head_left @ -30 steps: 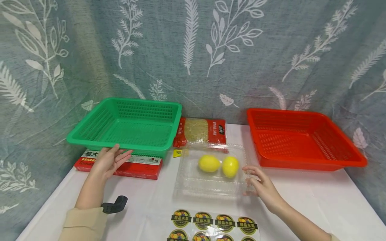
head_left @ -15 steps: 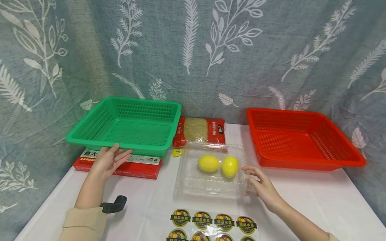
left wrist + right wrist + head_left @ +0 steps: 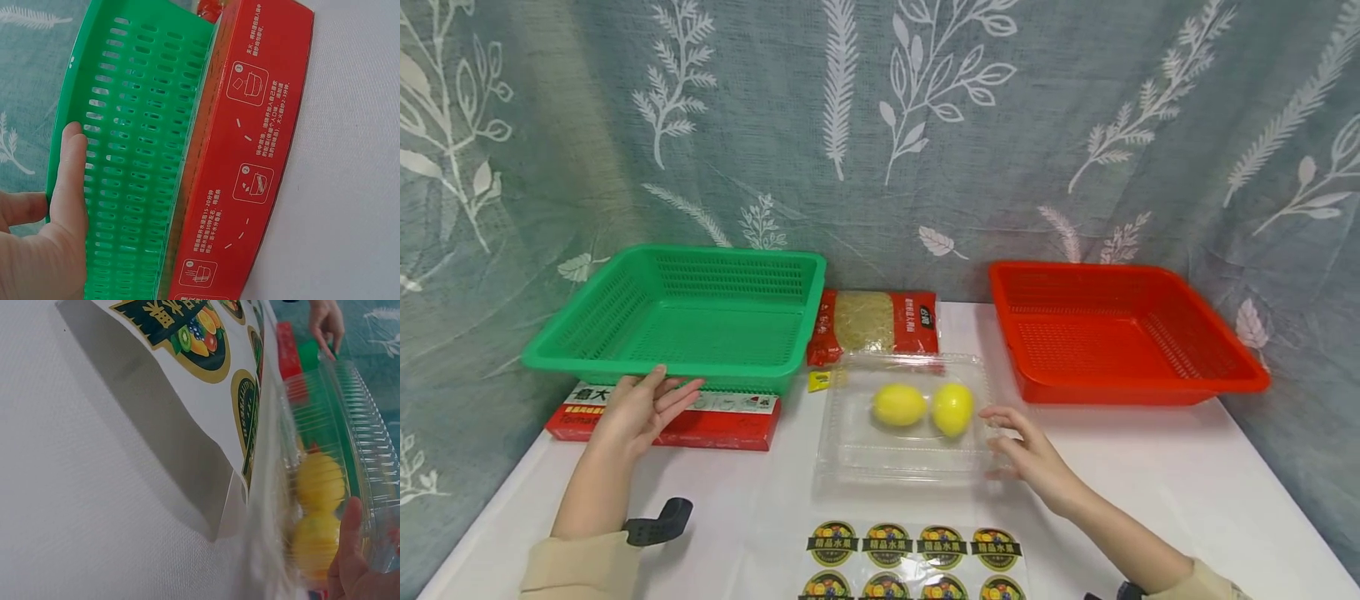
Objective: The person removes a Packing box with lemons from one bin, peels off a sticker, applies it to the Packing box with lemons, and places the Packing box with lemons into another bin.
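Now | head view turned rightward | left hand (image 3: 638, 412) still touching green basket (image 3: 711, 333)

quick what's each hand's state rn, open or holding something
Left hand: closed, holding the green basket by its rim.
Right hand: closed, holding the clear container at its edge.

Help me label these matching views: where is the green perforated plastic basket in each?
Head view: the green basket is left of centre.
Left wrist view: the green basket runs down the left half.
Right wrist view: the green basket shows partly, at upper right.
Shared landmark: the bare left hand, beside it in all three.
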`<state>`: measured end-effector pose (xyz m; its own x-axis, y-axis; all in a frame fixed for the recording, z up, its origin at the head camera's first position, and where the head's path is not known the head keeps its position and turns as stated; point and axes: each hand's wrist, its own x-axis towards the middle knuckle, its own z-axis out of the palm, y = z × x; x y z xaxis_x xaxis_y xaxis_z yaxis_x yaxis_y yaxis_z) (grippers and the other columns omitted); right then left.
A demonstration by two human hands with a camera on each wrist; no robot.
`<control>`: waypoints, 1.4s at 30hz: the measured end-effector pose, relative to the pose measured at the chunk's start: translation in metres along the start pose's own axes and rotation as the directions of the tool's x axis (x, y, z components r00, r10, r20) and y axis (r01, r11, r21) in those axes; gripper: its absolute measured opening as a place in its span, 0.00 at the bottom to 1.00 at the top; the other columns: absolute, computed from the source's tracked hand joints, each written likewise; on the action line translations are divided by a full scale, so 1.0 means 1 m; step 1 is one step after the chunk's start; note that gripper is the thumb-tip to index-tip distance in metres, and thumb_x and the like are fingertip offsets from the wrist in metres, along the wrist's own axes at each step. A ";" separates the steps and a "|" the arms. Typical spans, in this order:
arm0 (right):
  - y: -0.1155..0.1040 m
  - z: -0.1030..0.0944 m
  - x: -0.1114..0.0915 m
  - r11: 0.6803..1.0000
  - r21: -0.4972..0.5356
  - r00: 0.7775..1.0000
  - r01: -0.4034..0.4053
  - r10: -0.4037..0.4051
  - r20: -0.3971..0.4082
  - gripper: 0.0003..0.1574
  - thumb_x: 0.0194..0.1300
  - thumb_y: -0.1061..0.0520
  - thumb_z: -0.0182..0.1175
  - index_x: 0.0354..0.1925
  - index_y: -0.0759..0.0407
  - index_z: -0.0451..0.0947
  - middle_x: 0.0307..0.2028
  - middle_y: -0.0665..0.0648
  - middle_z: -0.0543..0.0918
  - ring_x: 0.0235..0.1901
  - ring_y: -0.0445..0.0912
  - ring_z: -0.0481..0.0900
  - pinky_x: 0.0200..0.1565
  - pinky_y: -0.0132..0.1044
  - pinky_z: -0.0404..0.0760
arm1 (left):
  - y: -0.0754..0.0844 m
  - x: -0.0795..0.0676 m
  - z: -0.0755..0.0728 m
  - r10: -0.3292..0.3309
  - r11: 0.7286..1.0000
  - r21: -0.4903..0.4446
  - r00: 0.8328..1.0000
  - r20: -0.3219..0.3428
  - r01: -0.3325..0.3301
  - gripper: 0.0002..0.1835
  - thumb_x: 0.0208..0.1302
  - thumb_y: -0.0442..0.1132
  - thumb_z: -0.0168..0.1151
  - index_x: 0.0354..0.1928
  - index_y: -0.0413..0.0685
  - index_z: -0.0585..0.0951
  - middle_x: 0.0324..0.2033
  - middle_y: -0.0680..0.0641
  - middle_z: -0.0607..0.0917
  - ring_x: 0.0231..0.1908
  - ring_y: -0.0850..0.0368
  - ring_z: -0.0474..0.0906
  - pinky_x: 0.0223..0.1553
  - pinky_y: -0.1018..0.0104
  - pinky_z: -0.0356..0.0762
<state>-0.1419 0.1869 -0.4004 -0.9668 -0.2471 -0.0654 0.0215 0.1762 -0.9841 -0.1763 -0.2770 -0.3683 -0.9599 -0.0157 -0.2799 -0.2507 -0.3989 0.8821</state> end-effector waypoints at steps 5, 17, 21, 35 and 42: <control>0.002 -0.001 0.001 1.000 -0.013 1.000 0.006 -0.006 0.004 0.24 0.64 0.66 0.46 0.59 0.64 0.62 0.58 0.70 0.58 0.50 0.63 0.69 0.36 0.45 0.81 | -0.002 0.003 -0.003 0.008 1.000 -0.013 1.000 0.008 -0.008 0.45 0.67 0.48 0.42 0.66 0.45 0.20 0.67 0.37 0.38 0.34 0.63 0.82 0.48 0.64 0.74; 0.000 0.001 0.001 1.000 -0.030 1.000 0.005 -0.006 -0.023 0.24 0.64 0.66 0.47 0.58 0.63 0.63 0.58 0.70 0.59 0.46 0.59 0.71 0.35 0.43 0.82 | -0.002 0.001 0.000 0.015 0.999 0.028 1.000 0.011 -0.016 0.45 0.68 0.50 0.40 0.65 0.45 0.18 0.68 0.38 0.29 0.34 0.66 0.81 0.49 0.66 0.73; -0.001 0.001 0.001 1.000 -0.023 1.000 0.002 -0.002 -0.018 0.24 0.64 0.66 0.47 0.58 0.64 0.63 0.59 0.70 0.59 0.45 0.59 0.72 0.36 0.43 0.82 | -0.001 0.000 0.002 0.014 1.000 0.025 1.000 0.000 -0.014 0.44 0.68 0.49 0.40 0.65 0.45 0.19 0.68 0.38 0.29 0.34 0.66 0.81 0.49 0.66 0.72; -0.001 -0.004 -0.002 1.000 -0.021 0.999 -0.015 0.016 0.045 0.31 0.66 0.60 0.50 0.65 0.60 0.58 0.63 0.72 0.55 0.52 0.65 0.68 0.39 0.44 0.81 | -0.003 -0.010 -0.001 -0.076 0.986 -0.137 0.992 0.105 0.090 0.44 0.69 0.45 0.44 0.66 0.53 0.21 0.35 0.51 0.80 0.36 0.56 0.82 0.48 0.64 0.74; -0.004 -0.009 -0.008 0.999 -0.032 0.999 -0.038 0.038 -0.001 0.32 0.65 0.60 0.50 0.67 0.56 0.57 0.63 0.70 0.56 0.50 0.61 0.71 0.41 0.44 0.80 | -0.008 -0.018 0.006 -0.043 0.997 0.062 0.987 0.153 0.034 0.40 0.72 0.42 0.39 0.67 0.38 0.25 0.35 0.54 0.81 0.38 0.59 0.82 0.44 0.65 0.76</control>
<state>-0.1368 0.1970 -0.3947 -0.9655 -0.2393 -0.1029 0.0503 0.2164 -0.9750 -0.1576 -0.2679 -0.3685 -0.9562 0.1417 -0.2563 -0.2902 -0.3413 0.8940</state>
